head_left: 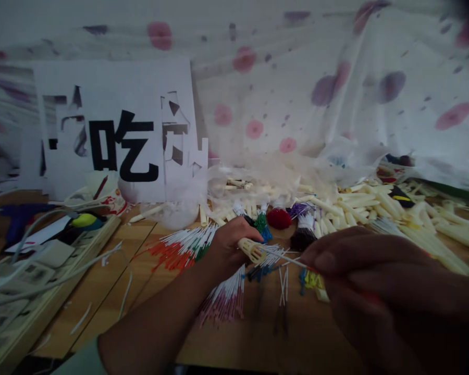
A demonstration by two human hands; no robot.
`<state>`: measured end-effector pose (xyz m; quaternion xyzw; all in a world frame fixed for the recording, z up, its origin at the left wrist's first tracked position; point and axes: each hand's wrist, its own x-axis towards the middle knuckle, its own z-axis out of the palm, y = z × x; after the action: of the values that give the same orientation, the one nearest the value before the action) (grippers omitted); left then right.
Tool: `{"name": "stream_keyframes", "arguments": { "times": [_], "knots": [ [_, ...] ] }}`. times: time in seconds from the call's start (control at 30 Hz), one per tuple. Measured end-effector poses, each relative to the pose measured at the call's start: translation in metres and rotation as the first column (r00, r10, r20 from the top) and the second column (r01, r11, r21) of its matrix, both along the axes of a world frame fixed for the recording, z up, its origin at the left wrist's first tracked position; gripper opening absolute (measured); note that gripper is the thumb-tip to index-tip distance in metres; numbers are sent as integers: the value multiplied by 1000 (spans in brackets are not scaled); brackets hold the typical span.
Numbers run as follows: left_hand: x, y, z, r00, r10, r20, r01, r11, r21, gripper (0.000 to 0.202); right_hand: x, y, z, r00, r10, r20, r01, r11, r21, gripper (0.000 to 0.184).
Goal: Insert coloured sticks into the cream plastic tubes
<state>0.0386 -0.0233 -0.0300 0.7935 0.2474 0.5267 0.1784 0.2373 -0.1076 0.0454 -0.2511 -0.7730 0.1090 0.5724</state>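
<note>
My left hand (229, 245) is closed round a cream plastic tube (251, 249) with a perforated end that points right. Several thin white sticks (275, 253) poke out of that end. My right hand (379, 291), large and close to the camera, pinches one thin stick (297, 263) whose tip reaches toward the tube. Under and around the hands lie bundles of white sticks with coloured tips: red and green ones (180, 250), pink ones (224, 299), blue ones (260, 271) and yellow ones (315, 281).
A heap of cream tubes (379, 205) covers the wooden table (156, 281) at the right. A paper sign with black characters (117, 130) leans at the back. Spotted cloth (336, 94) hangs behind. A wooden tray (42, 291) with cables sits at the left.
</note>
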Motion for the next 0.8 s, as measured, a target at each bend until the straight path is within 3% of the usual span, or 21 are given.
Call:
{"name": "stream_keyframes", "arguments": {
  "times": [0.17, 0.4, 0.67, 0.8],
  "knots": [
    [0, -2, 3, 1000, 11, -16, -11, 1000, 5, 21, -10, 17, -3, 991, 72, 111, -84, 990, 114, 25],
    [-3, -2, 7, 998, 26, -65, -26, 1000, -5, 19, -13, 26, -13, 989, 132, -63, -127, 989, 80, 28],
    [-4, -5, 11, 996, 5, -89, -10, 998, -56, 39, -20, 28, -6, 996, 33, 80, -45, 987, 152, 17],
    [-10, -7, 16, 990, 10, -143, -17, 999, -46, 55, -27, 41, -15, 987, -122, 104, 102, 978, 184, 16]
  ]
}}
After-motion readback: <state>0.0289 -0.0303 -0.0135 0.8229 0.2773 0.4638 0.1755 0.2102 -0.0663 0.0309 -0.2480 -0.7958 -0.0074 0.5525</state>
